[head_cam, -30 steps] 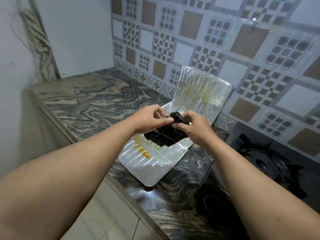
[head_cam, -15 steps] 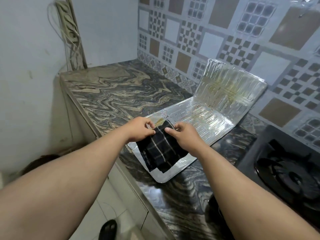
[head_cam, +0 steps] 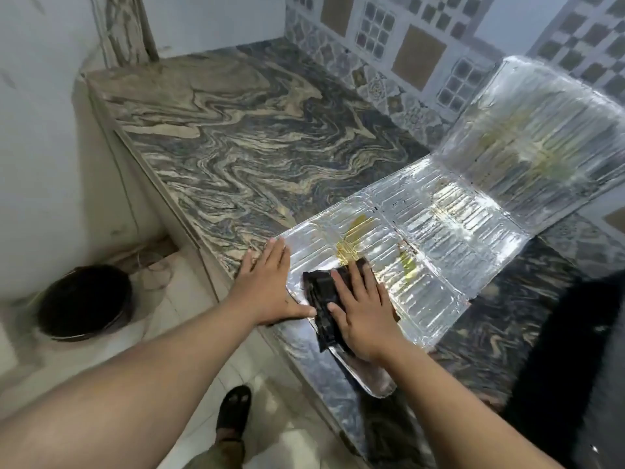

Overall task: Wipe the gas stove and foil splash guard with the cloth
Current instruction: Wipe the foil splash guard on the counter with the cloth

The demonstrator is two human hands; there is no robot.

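The foil splash guard (head_cam: 449,228) lies unfolded on the marble counter (head_cam: 236,147), its far panel leaning up against the tiled wall. Yellow grease stains show on the near and far panels. A dark checked cloth (head_cam: 319,292) lies folded on the near panel. My right hand (head_cam: 358,309) presses flat on the cloth, fingers spread. My left hand (head_cam: 270,286) lies flat with fingers apart on the counter and the foil's left edge, touching the cloth with its thumb. The black gas stove (head_cam: 581,350) shows only as a dark blurred shape at the right edge.
The counter's front edge runs diagonally below my hands. On the floor to the left stands a dark round bucket (head_cam: 84,302). A sandalled foot (head_cam: 233,414) is on the pale floor tiles. A patterned tiled wall (head_cam: 389,38) backs the counter.
Both hands held the cloth up and spread it; now the cloth lies folded on the foil under my right palm, and my left hand has let go and rests flat beside it.
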